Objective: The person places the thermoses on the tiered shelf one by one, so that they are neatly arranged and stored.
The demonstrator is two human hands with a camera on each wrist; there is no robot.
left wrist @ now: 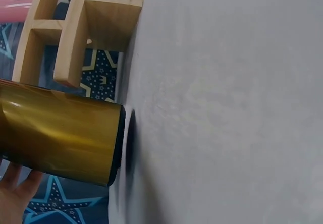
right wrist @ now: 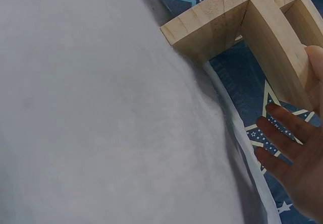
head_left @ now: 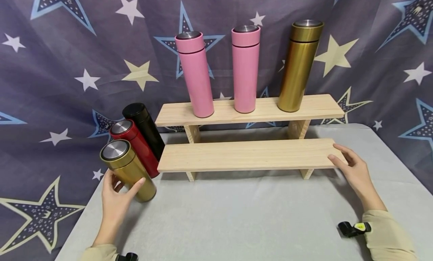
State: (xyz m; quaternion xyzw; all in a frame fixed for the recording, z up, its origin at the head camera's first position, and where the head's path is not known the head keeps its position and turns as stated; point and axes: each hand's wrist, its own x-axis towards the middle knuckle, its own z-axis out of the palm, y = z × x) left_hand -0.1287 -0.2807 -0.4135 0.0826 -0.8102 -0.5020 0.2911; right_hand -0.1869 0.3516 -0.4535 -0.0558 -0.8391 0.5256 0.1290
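My left hand [head_left: 115, 201] grips a gold thermos flask [head_left: 133, 174] from the front left, thumb on one side and fingers on the other. In the left wrist view, a narrow light gap shows between the flask's dark base [left wrist: 117, 146] and the grey cloth. Just behind it stand a red flask [head_left: 140, 148] and a black flask [head_left: 145, 127]. My right hand [head_left: 355, 170] rests on the right end of the lower shelf of a two-tier wooden stand [head_left: 247, 155]. Three of its fingers [right wrist: 287, 141] extend straight and spread past the shelf in the right wrist view.
On the upper shelf stand two pink flasks [head_left: 196, 76] [head_left: 246, 73] and another gold flask [head_left: 299, 69]. Grey cloth [head_left: 236, 219] covers the table. A dark curtain [head_left: 67, 114] with stars hangs behind it.
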